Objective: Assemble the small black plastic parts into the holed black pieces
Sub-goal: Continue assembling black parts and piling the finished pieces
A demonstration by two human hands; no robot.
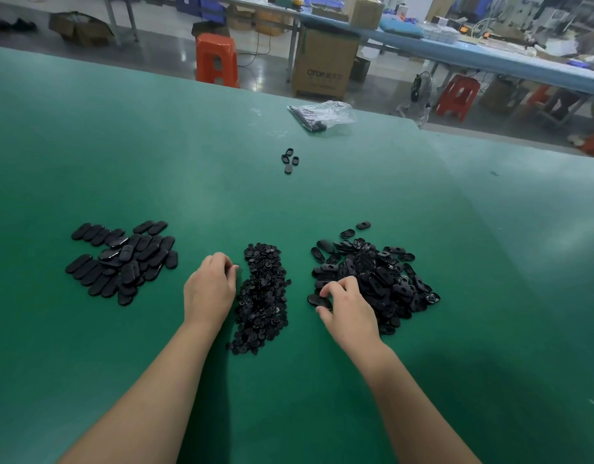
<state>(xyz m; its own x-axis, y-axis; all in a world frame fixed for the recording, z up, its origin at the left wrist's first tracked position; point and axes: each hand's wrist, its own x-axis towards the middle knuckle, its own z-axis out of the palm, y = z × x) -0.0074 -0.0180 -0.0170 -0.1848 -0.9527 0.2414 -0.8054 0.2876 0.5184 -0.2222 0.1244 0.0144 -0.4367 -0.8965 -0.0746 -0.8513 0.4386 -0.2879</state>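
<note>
Flanking two hands, three black piles.

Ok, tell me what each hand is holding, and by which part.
Right hand pinches a holed black piece by its near end. Left hand: fingers curled, contents hidden.

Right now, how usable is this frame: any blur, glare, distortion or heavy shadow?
Head view: wide-angle bending curves the green table edge; soft shadows under both forearms; mild sheen on the left oval pile; left hand and right hand sharp; background benches softer.
</note>
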